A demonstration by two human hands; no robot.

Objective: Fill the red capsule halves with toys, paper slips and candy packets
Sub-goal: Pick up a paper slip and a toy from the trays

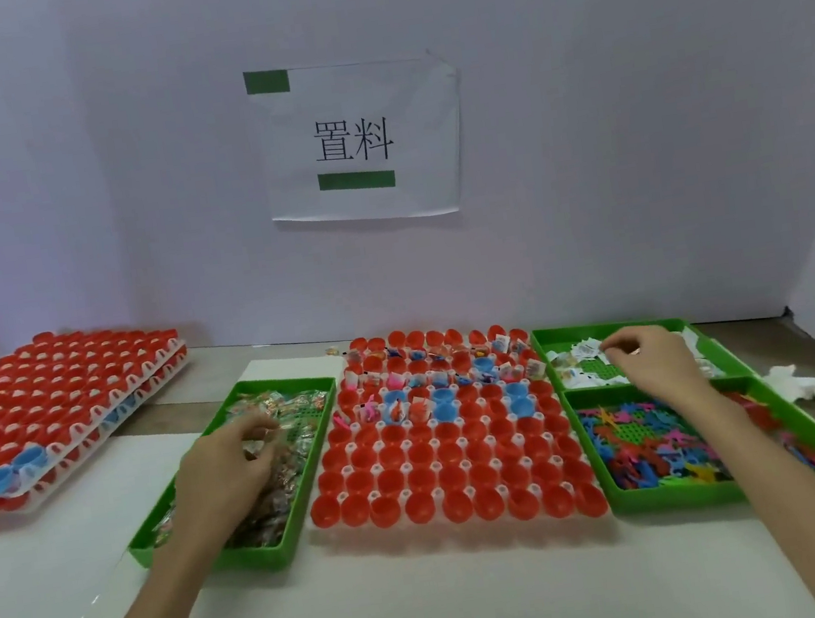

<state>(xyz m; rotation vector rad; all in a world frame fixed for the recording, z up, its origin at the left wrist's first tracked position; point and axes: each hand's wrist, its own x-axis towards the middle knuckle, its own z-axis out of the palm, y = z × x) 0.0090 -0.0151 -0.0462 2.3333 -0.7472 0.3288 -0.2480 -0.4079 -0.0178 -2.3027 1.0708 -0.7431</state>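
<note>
A white rack of red capsule halves (446, 464) lies in the middle; its far rows hold toys, paper slips and packets, with a few blue halves among them. My left hand (229, 467) hovers over the green tray of candy packets (291, 547) on the left, fingers curled and pinching a clear packet. My right hand (656, 364) reaches into the far right green tray of white paper slips (572, 354), its fingertips pinching at a slip. In front of that tray sits a green tray of small coloured plastic toys (657, 447).
Stacked racks of red capsule halves (45, 408) with a few blue ones lie at the left. A crumpled white tissue (804, 383) sits right of the trays. A white wall with a taped paper sign (357, 141) stands behind.
</note>
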